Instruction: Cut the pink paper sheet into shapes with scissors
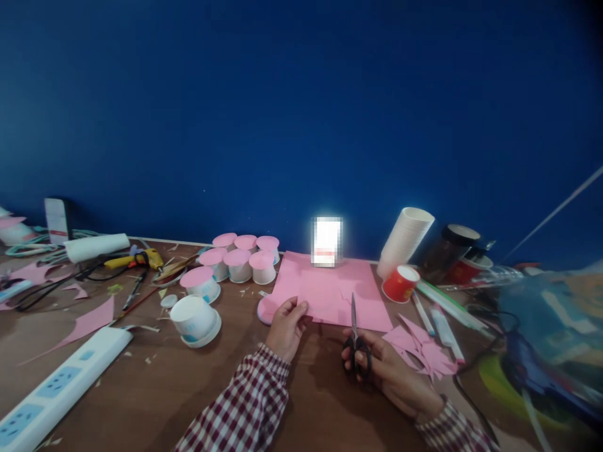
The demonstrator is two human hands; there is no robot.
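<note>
My left hand (288,326) is closed, thumb and fingers pinched at the near edge of pink paper (325,307). Whether this is a separate piece or part of the large pink sheet (292,270) behind it is hard to tell, pink lying against pink. A short jagged edge shows in the paper to the right of my fingers. Black-handled scissors (357,345) are in my right hand (391,370), fingers through the loops, blades pointing up and away and looking closed. A round pink-topped piece (266,309) lies left of my left hand.
Several white cups with pink paper tops (238,265) stand at left, near a plain white cup (195,318). A power strip (66,383) and yellow glue gun (148,257) lie farther left. Stacked cups (405,242), a red cup (400,284) and pink scraps (421,351) are right.
</note>
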